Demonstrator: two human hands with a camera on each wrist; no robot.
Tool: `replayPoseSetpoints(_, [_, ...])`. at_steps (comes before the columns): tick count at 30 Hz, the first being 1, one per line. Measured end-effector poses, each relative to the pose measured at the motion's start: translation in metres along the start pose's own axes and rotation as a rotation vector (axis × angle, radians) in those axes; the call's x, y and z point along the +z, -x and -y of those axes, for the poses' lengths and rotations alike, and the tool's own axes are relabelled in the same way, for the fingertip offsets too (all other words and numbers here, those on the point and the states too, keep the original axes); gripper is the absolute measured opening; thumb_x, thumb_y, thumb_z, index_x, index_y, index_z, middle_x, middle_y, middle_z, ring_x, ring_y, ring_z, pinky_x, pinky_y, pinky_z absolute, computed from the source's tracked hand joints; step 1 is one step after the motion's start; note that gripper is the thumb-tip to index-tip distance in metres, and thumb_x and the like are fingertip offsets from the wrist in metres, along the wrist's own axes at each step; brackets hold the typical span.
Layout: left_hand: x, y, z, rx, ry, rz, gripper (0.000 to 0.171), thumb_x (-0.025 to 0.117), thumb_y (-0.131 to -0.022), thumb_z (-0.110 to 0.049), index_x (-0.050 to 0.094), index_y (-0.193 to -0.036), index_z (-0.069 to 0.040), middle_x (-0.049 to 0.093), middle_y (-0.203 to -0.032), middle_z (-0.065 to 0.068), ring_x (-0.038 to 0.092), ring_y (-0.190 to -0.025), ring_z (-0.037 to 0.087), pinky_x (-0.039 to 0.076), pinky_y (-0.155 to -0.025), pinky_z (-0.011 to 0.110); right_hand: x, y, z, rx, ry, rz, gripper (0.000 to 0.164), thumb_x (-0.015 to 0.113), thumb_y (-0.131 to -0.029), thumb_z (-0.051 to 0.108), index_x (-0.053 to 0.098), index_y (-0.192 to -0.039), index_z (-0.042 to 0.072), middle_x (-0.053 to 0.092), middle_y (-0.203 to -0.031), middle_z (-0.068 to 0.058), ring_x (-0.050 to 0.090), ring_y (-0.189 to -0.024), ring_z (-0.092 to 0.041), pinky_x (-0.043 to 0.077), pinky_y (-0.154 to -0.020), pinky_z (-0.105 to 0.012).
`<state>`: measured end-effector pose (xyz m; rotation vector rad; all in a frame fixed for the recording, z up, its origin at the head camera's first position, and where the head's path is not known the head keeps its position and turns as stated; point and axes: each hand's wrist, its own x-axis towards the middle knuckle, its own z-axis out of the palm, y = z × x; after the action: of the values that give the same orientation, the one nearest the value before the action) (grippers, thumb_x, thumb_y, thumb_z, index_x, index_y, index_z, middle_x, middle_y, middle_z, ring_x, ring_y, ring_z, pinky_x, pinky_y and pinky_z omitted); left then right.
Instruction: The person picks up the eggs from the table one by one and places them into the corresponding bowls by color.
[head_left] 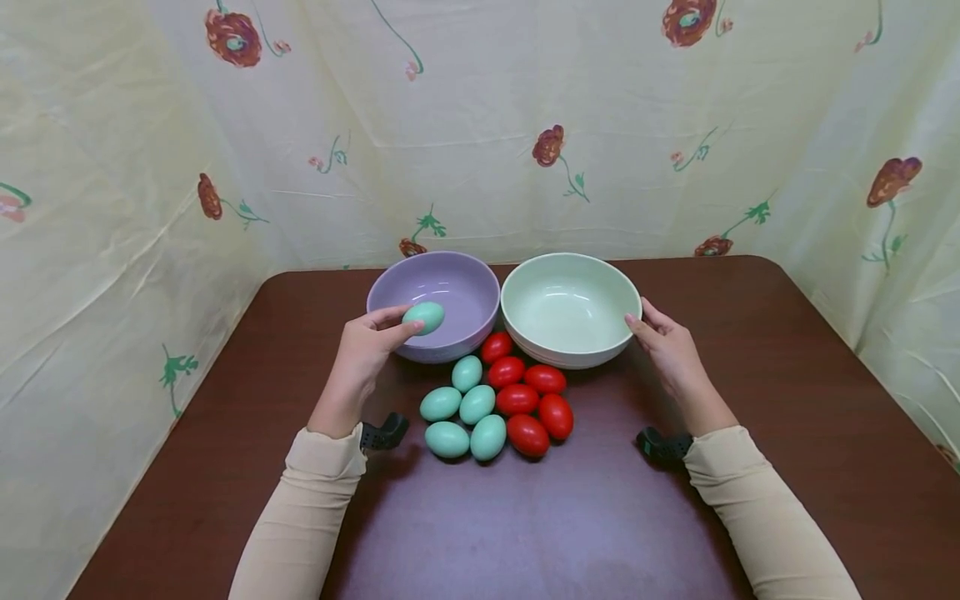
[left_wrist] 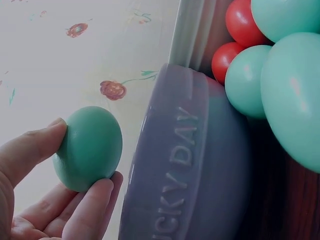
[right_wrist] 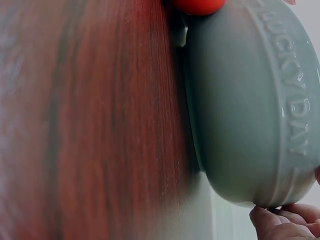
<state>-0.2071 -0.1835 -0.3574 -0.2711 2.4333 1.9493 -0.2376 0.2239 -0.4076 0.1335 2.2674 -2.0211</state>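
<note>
My left hand [head_left: 363, 354] pinches a mint-green egg [head_left: 423, 317] between thumb and fingers, at the near rim of the purple bowl [head_left: 468, 283]. In the left wrist view the egg [left_wrist: 89, 149] is up beside the bowl's outer wall [left_wrist: 165, 165], which has raised lettering. My right hand [head_left: 672, 354] grips the right rim of the pale green bowl [head_left: 570, 312], thumb at the rim and fingers along the outside. In front of the bowls lie several mint-green eggs [head_left: 447, 439] and several red eggs [head_left: 528, 436], close together, green at left and red at right.
Both bowls stand side by side near the back edge of the dark brown table [head_left: 787, 375]. A pale floral cloth [head_left: 480, 167] hangs behind and along the sides. Each wrist wears a black band with a small camera [head_left: 386, 432].
</note>
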Motion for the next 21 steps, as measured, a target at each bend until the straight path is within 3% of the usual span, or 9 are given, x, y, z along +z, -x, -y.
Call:
replayPoseSetpoints(9, [0.0,-0.016,-0.004,-0.011,-0.016,-0.009,0.05,0.078,-0.085,-0.03,0.066,-0.129,-0.009,0.059,-0.132,0.005,0.046,-0.126,0.017,0.043,-0.101,0.03,0.002,0.001,0.003,-0.014,0.039,0.01,0.07,0.056,-0.1,0.041,0.022,-0.157,0.016,0.015,-0.165,-0.005,0.023,-0.151,-0.021,0.027,-0.118,-0.039])
replayPoseSetpoints(12, [0.002,-0.021,-0.005,-0.008,-0.002,0.005,0.049,0.078,-0.085,-0.028,0.067,-0.128,-0.009,0.058,-0.134,0.006,0.045,-0.128,0.019,0.042,-0.105,0.034,0.001,0.002,0.003,-0.009,0.055,0.001,0.07,0.056,-0.1,0.042,0.023,-0.157,0.017,0.018,-0.164,-0.003,0.031,-0.147,-0.012,0.031,-0.117,-0.031])
replayPoseSetpoints(14, [0.004,-0.024,-0.006,0.002,0.002,0.014,0.048,0.078,-0.086,-0.027,0.067,-0.128,-0.009,0.059,-0.134,0.007,0.047,-0.128,0.019,0.042,-0.105,0.035,0.0,0.002,0.002,-0.005,0.056,-0.017,0.07,0.058,-0.098,0.042,0.025,-0.156,0.019,0.047,-0.152,-0.009,0.05,-0.13,-0.007,0.038,-0.111,-0.02])
replayPoseSetpoints(16, [0.007,-0.028,-0.006,0.012,-0.004,0.023,0.049,0.077,-0.086,-0.027,0.066,-0.13,-0.008,0.059,-0.136,0.008,0.048,-0.127,0.021,0.042,-0.105,0.036,0.0,0.002,0.002,-0.008,0.065,-0.024,0.07,0.058,-0.098,0.043,0.027,-0.156,0.019,0.05,-0.149,-0.005,0.051,-0.114,0.001,0.041,-0.103,-0.013])
replayPoseSetpoints(18, [0.01,-0.033,-0.006,0.016,-0.013,0.027,0.049,0.077,-0.087,-0.027,0.066,-0.13,-0.008,0.059,-0.137,0.008,0.049,-0.126,0.022,0.043,-0.105,0.037,-0.001,0.002,0.001,-0.008,0.064,-0.026,0.071,0.059,-0.098,0.044,0.026,-0.156,0.019,0.049,-0.15,-0.006,0.049,-0.11,0.0,0.041,-0.104,-0.015])
replayPoseSetpoints(19, [0.011,-0.035,-0.006,0.015,-0.018,0.028,0.05,0.077,-0.086,-0.027,0.066,-0.13,-0.008,0.059,-0.137,0.008,0.05,-0.126,0.022,0.044,-0.105,0.037,-0.001,0.002,0.001,-0.003,0.057,-0.023,0.072,0.058,-0.098,0.044,0.026,-0.156,0.019,0.048,-0.151,-0.007,0.051,-0.117,-0.002,0.039,-0.109,-0.019])
replayPoseSetpoints(21, [0.015,-0.04,-0.005,0.011,-0.035,0.03,0.049,0.078,-0.086,-0.027,0.066,-0.129,-0.007,0.06,-0.137,0.009,0.051,-0.124,0.023,0.044,-0.104,0.037,-0.001,0.002,0.001,0.009,0.06,-0.01,0.072,0.056,-0.099,0.045,0.022,-0.157,0.019,0.019,-0.164,-0.001,0.039,-0.139,-0.005,0.031,-0.118,-0.03])
